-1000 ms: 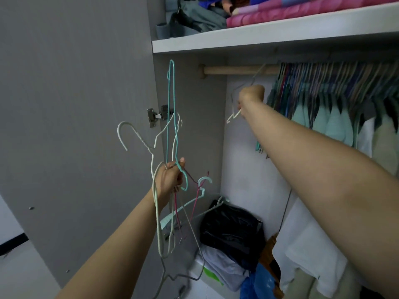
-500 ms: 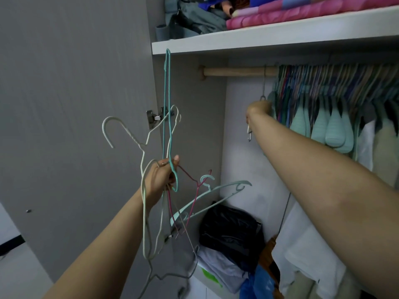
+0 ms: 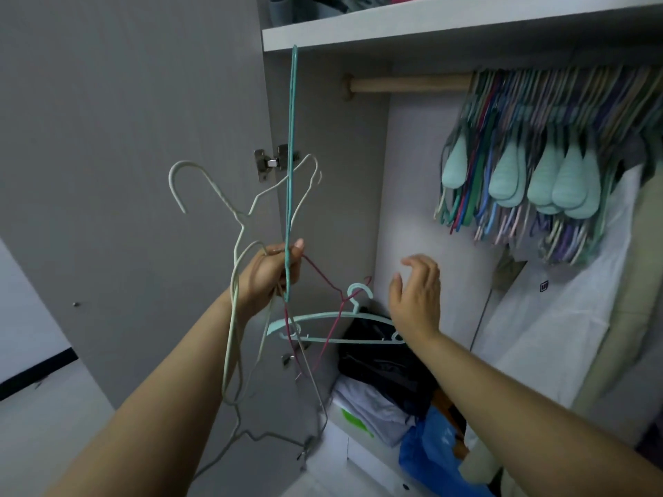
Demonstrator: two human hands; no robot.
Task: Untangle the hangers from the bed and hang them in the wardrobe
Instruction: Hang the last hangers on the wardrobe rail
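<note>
Teal, white and maroon wire hangers (image 3: 287, 267) are bunched in my left hand (image 3: 267, 276), fingers clenched round their stems at 9 o'clock of frame centre. My right hand (image 3: 418, 299) is empty, fingers spread, beside the pale teal plastic hanger (image 3: 333, 326). I judge the step: picking the next hanger. It must be freed, then hooked on the wooden rail (image 3: 409, 84) at 1 o'clock.
</note>
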